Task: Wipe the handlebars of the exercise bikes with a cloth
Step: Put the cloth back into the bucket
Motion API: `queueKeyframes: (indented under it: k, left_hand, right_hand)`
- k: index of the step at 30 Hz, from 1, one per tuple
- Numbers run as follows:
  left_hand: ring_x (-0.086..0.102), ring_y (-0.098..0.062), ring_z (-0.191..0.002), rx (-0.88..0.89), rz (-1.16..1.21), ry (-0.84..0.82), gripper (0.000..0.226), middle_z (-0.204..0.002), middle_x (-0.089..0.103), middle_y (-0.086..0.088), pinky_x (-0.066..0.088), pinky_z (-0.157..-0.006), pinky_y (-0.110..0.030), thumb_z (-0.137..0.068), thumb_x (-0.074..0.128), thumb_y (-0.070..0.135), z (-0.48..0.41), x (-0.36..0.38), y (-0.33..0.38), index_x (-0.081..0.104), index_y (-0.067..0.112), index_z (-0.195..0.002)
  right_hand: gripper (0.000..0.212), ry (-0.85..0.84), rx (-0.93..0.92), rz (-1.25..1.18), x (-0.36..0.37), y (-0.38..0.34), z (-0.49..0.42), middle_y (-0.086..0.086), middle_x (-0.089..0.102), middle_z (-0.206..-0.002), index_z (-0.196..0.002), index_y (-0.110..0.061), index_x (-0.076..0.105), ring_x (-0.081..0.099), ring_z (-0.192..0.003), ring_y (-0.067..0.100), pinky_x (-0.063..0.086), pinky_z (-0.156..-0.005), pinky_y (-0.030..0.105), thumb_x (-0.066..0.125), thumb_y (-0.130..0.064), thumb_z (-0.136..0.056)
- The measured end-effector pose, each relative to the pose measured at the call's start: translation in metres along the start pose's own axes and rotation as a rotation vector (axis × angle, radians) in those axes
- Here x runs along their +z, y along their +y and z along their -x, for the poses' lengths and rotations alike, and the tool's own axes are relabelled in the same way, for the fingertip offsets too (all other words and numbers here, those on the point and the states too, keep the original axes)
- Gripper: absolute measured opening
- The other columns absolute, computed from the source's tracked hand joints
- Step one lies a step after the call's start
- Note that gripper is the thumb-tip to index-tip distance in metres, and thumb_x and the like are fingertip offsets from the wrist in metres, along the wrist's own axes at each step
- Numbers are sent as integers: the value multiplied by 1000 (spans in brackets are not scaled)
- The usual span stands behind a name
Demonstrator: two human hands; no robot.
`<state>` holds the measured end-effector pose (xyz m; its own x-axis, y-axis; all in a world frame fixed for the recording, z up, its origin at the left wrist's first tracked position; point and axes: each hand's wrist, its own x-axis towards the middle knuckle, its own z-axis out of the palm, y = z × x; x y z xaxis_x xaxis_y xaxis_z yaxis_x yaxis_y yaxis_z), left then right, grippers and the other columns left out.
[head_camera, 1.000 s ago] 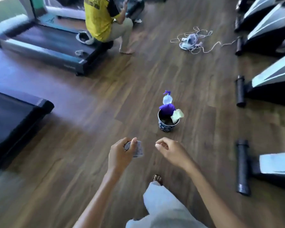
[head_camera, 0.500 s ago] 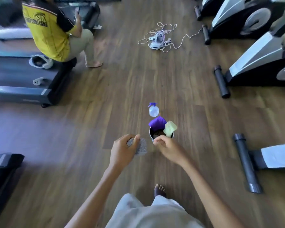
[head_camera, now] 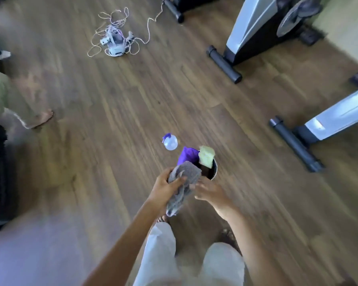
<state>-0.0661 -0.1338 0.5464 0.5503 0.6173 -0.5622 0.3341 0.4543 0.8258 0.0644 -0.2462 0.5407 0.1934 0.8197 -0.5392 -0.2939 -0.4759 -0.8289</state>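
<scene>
The left hand grips a grey cloth, fingers curled round its middle. One end bunches over the rim of a small bucket on the floor, and the other hangs down towards the person's feet. The right hand sits just beside the cloth at its edge. Blur hides whether its fingers pinch the fabric or only touch it.

The exercise bikes stand to the right and ahead, the nearer one well apart from both hands. Only their bases and frames show, with the handlebars out of view. So wiping has probably not begun, and the cloth must travel rightwards and up. The right arm is on the bikes' side but the left holds the cloth, so a handover or a turn of the body seems likely.
</scene>
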Motion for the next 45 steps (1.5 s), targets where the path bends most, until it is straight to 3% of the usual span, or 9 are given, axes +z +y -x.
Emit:
queueKeyframes:
  k: [4, 10, 14, 19, 23, 31, 39, 42, 45]
  left_hand:
    - [67, -21, -71, -262, 320, -117, 24, -81, 68, -11, 54, -66, -32, -78, 56, 10, -27, -9, 2, 62, 4, -100]
    - [65, -34, -87, -478, 571, -147, 44, -104, 65, -23, 50, -89, -44, -77, 57, 26, -83, -12, -28, 63, 3, -114]
    - [68, -28, -91, -513, 509, -98, 42, -102, 70, -18, 53, -88, -42, -93, 51, 40, -128, -10, -67, 68, 6, -111]
    - [70, -17, -78, -405, 364, -83, 23, -97, 68, -12, 58, -63, -31, -97, 57, 15, -161, -5, -114, 54, 11, -119]
    - [69, -22, -94, -397, 228, -141, 58, -109, 68, -14, 57, -77, -36, -75, 82, 15, -178, -7, -132, 54, 9, -126]
    - [70, -11, -79, -296, 34, -108, 42, -97, 72, -6, 54, -63, -21, -78, 78, 6, -198, -8, -133, 56, 6, -114]
    - [65, -26, -108, -263, 227, -251, 52, -117, 67, -15, 53, -93, -39, -85, 70, 36, -198, -3, -117, 57, 8, -127]
    - [57, -31, -97, -238, 153, -228, 31, -103, 58, -19, 48, -88, -46, -87, 71, 23, -200, -2, -121, 60, 19, -116]
    - [61, -32, -99, -241, 115, -220, 52, -105, 62, -24, 49, -95, -50, -81, 73, 1, -201, 1, -123, 52, 15, -128]
  right_hand:
    - [58, 132, 13, -175, 13, 19, -35, 2, 67, -119, -126, -13, 59, 61, -106, 18, 47, -86, 34, 71, -39, -76]
    - [36, 375, 29, -313, 6, 46, -99, 15, 69, -116, -117, -7, 66, 63, -112, 32, 48, -97, 45, 66, -26, -86]
    - [17, 458, 62, -265, -7, 76, -136, 3, 73, -104, -110, -11, 67, 67, -97, 16, 53, -86, 31, 57, -12, -95]
    - [15, 447, 114, -230, -25, 112, -157, -5, 72, -95, -103, -21, 67, 67, -90, 9, 53, -80, 25, 55, -14, -97]
    - [18, 402, 142, -242, -43, 131, -163, 2, 71, -101, -111, -12, 64, 67, -92, 11, 53, -81, 28, 50, -14, -99]
    - [10, 479, 112, -307, -60, 131, -168, 6, 69, -88, -97, -10, 64, 62, -89, 23, 48, -85, 39, 55, -6, -95]
    - [11, 502, 70, -316, -64, 113, -177, -3, 71, -95, -99, -26, 65, 66, -95, 16, 52, -85, 39, 66, -32, -89]
    - [23, 570, 27, -244, -63, 113, -180, 0, 73, -95, -95, -29, 64, 69, -92, 19, 55, -80, 39, 77, -34, -78]
    - [13, 615, -31, -152, -60, 115, -182, -2, 73, -85, -87, -28, 67, 68, -80, 13, 53, -71, 35, 75, -20, -82]
